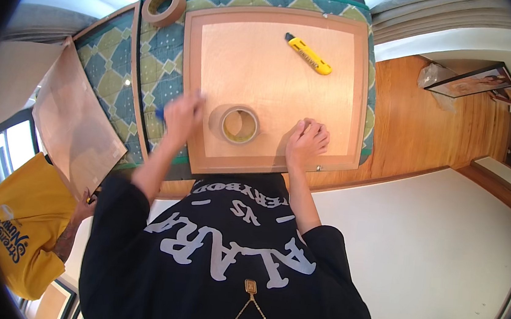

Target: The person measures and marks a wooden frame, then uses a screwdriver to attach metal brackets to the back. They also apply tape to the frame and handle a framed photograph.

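Your tape roll (239, 125) lies flat on the board (335, 93), hole up, between both hands. Your left hand (181, 115), blurred, sits at its nine o'clock and nearer; it may pinch something blue, but I cannot tell. Your right hand (307, 141) rests clenched, empty, at three o'clock. The knife (308, 54) lies towards one o'clock.

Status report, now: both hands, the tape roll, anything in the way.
Left hand blurred at the board's left edge, grip unclear. Right hand fisted on the wooden board. Tape roll flat between them, untouched. Yellow utility knife lies apart.
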Demonstrator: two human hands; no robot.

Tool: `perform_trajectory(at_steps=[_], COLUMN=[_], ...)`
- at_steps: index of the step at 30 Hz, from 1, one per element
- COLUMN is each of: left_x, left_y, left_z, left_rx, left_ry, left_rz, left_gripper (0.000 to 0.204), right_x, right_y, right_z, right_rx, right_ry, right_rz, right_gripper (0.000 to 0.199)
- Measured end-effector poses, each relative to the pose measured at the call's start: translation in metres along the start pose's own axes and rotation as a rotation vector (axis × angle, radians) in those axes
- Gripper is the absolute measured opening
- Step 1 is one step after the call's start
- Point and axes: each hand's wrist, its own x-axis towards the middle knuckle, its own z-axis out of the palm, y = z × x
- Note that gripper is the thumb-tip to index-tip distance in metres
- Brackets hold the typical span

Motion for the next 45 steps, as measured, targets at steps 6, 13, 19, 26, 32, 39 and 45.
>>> perform_trajectory(at_steps=[6, 13, 19, 26, 32, 39, 45], left_x=[-0.16, -0.054, -0.017, -0.017, 0.017, 0.049, -0.005], left_y=[0.083, 0.036, 0.01, 0.108, 0.062, -0.088, -0.042], left_z=[-0.034, -0.069, -0.045, -0.017, -0.068, -0.052, -0.041], left_rx=[-0.156, 0.097, 0.091, -0.196, -0.308, 0.2, 0.206], left_ry=[-0.002, 0.258, 0.038, -0.461, -0.067, 0.201, 0.306], left_rz=[-0.301, -0.395, -0.299, -0.013, -0.143, -0.468, -0.4], left_gripper=[0.009, 0.017, 0.081, 0.111, 0.105, 0.102, 0.096], right_x=[0.107, 0.207, 0.254, 0.341, 0.312, 0.272, 0.197], right_y=[-0.049, -0.074, -0.178, -0.226, -0.243, -0.201, 0.025], right_z=[-0.021, 0.01, 0.008, 0.104, 0.107, 0.061, -0.037], right_rx=[0.157, 0.167, 1.085, 0.333, 0.043, 0.09, 0.152], right_ry=[0.218, -0.24, -0.823, -0.234, -0.204, 0.127, 0.187], right_rz=[-0.444, -0.779, -0.289, -1.009, -0.98, -0.966, -0.35], right_gripper=[0.048, 0.046, 0.046, 0.054, 0.055, 0.051, 0.051])
